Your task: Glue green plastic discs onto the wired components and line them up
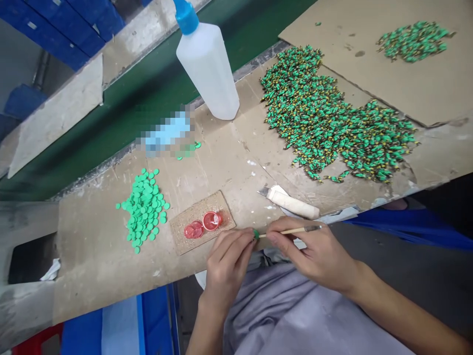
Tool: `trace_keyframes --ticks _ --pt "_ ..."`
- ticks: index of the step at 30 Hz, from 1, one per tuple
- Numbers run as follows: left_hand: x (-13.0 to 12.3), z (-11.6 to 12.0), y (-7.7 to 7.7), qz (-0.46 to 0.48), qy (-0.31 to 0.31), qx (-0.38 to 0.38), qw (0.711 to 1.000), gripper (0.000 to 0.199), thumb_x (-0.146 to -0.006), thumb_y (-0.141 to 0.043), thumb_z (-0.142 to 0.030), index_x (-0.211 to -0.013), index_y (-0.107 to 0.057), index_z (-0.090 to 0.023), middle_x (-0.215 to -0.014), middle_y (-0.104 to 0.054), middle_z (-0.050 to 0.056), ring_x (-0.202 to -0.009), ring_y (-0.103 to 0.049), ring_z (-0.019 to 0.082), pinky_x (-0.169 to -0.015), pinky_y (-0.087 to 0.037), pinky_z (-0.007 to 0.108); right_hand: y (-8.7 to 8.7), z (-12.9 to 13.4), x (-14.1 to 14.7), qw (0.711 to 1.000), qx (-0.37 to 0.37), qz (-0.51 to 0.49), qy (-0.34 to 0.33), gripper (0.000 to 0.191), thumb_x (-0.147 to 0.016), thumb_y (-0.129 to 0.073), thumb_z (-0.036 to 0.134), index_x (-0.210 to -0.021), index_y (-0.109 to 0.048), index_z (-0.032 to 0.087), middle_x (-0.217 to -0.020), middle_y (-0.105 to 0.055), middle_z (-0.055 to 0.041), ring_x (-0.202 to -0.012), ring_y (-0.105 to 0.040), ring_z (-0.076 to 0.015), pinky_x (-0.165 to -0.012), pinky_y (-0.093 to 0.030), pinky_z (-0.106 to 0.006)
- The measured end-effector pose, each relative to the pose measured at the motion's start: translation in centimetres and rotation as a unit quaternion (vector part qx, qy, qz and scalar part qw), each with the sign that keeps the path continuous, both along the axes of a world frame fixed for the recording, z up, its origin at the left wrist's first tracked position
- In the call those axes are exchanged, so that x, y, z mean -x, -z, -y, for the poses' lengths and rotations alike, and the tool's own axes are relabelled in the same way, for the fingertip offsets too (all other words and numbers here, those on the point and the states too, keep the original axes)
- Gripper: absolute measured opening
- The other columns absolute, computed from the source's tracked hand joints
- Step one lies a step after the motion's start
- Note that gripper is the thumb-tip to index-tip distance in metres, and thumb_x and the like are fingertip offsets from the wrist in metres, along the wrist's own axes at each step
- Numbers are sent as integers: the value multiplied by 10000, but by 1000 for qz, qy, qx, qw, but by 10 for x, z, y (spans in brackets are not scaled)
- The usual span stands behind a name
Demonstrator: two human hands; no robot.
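Note:
My left hand (229, 256) pinches a small green piece (256, 234) at the table's front edge; the fingers hide most of it. In my right hand (314, 254) is a thin paintbrush (293, 230) with a pale wooden handle, its dark end pointing right. The pale tip of the brush reaches the green piece or stops just beside it. Just left of my hands, a speckled cardboard piece (181, 217) carries a red cup (212, 221) and a red lid-like disc (194, 229). Farther left lies a pile of green discs (146, 209).
A large heap of small green, yellow and dark pieces (332, 118) spreads over the right side, with a smaller heap (414, 42) behind. A white bottle with a blue top (210, 69) stands at the back. A wrapped blade-like tool (291, 201) lies near my right hand.

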State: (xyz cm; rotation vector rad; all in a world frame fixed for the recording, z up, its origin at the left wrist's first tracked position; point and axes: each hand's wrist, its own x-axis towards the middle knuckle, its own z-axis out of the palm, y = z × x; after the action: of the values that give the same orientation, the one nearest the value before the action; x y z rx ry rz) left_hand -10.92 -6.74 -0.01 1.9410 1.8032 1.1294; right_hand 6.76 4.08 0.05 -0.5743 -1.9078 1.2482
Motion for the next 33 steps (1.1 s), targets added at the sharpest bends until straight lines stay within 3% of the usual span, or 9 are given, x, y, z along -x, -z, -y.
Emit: trace_keyframes --ticks 23,33 --pt "2 -3 -5 -9 30 7 999 325 -877 -693 51 -1165 -675 -97 -1096 -739 112 -978 -657 184 -851 -590 310 10 5 -3 990 -98 56 -87 124 -1037 -499 103 -1087 -599 155 -876 -702 -47 -786 -687 -170 -663 -555 -268" --pt "4 -2 -3 7 39 6 999 331 -889 -691 31 -1193 -671 -98 -1110 -733 121 -988 -652 192 -857 -581 315 -1 2 3 977 -172 87 -90 155 -1034 -486 90 -979 -629 118 -824 -676 -65 -730 -665 -179 -611 -514 -288"
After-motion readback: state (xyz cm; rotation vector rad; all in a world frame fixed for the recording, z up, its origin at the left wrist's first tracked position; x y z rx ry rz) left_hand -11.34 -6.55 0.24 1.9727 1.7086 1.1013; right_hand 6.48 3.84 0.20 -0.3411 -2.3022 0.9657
